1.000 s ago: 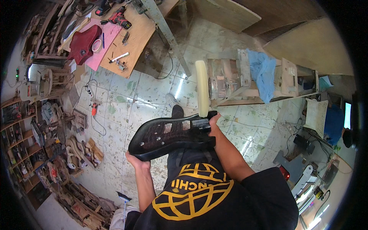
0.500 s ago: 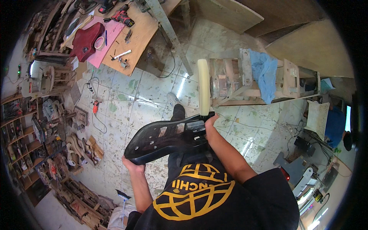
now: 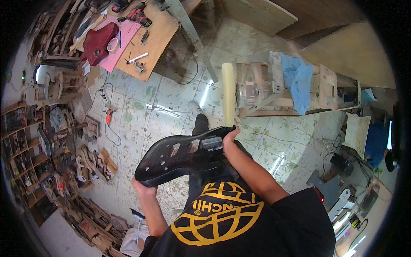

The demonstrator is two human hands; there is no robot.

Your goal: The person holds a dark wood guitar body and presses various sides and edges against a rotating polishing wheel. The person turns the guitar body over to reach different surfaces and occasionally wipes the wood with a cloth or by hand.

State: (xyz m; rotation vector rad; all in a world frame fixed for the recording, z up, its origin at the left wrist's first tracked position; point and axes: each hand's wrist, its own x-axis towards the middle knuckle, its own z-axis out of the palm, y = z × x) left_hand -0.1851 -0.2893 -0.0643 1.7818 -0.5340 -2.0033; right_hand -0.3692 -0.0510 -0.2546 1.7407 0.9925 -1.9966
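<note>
A glossy black electric guitar body (image 3: 171,159) is held out in front of me, its face with rectangular cutouts and round holes turned up. My left hand (image 3: 144,187) grips its rounded lower-left end, fingers mostly hidden underneath. At the other end, my right hand (image 3: 230,139) is closed round the edge near a pointed horn. Just beyond that horn stands a pale cream buffing wheel (image 3: 228,94), seen edge-on. The horn meets the wheel's near edge in the picture; whether they press together I cannot tell.
The wheel sits beside a wooden machine frame (image 3: 257,88) draped with a blue cloth (image 3: 296,81). Far left, a workbench (image 3: 158,45) holds a red guitar body (image 3: 99,45), a drill (image 3: 139,16) and tape. Shelves (image 3: 25,158) and wood pieces (image 3: 94,165) line the left; cords cross the tiled floor.
The guitar body has shifted slightly left and its face has tilted a little. Both hands have moved slightly left with it, still gripping.
</note>
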